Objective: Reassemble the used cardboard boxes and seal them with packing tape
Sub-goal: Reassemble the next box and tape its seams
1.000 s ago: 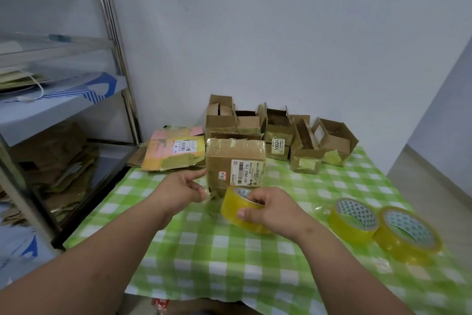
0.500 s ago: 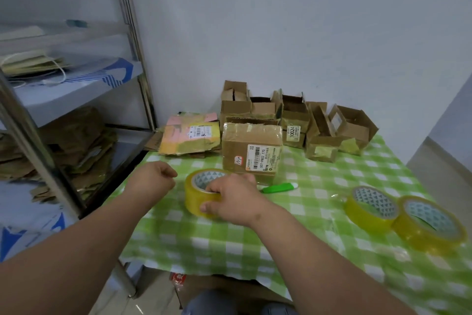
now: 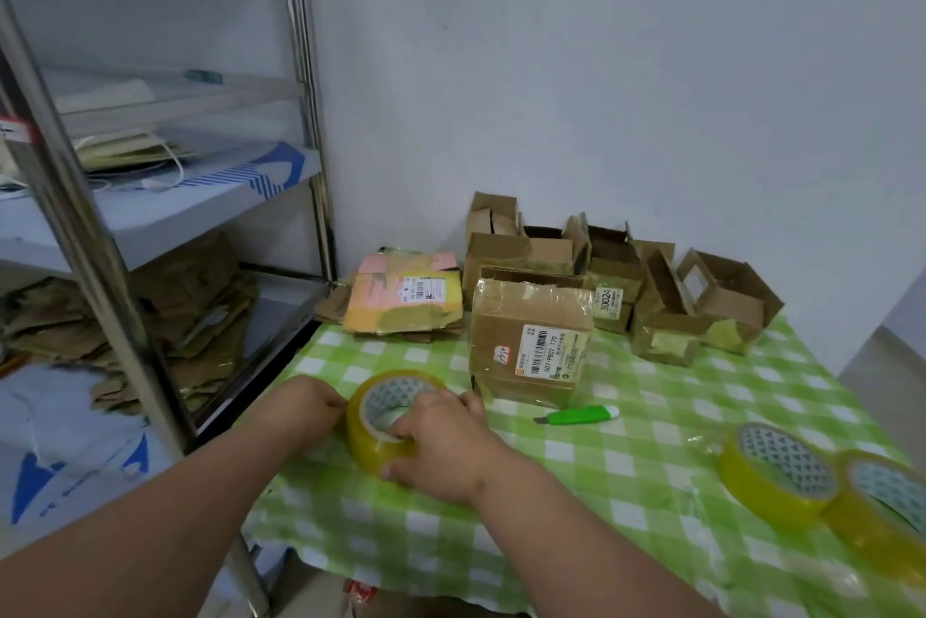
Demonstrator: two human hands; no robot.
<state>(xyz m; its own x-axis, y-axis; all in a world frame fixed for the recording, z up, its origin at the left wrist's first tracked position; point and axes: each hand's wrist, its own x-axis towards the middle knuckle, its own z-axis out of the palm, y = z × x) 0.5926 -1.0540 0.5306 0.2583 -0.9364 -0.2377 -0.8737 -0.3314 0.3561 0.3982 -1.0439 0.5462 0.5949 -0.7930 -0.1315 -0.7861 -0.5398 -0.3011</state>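
Forearms are reaching in from the 7 and 5 o'clock corners and meeting over the near-left part of the bench (image 3: 626, 477), which is wearing a green checked cloth. The right hand (image 3: 441, 447) is gripping the tape roll (image 3: 386, 417), with its fingers curled over the rim and into the core and its thumb pressing the outer side. The left hand (image 3: 305, 404) is lying at 9 o'clock of the roll with fingers curled, touching the roll's side; whether it is pinching the tape end, I cannot tell. The roll is sitting tilted, its open core facing up and toward 11 o'clock.

At 1 o'clock from the roll, the sealed box (image 3: 531, 341) is standing upright, its labelled face turning toward the camera. Just beside its base, a green cutter (image 3: 581, 415) is lying flat, its long axis running 9 to 3 o'clock, blade end at 9. Open boxes (image 3: 651, 286) are waiting along the wall at 12 o'clock. Two spare tape rolls (image 3: 781, 472) are resting at 3 o'clock.
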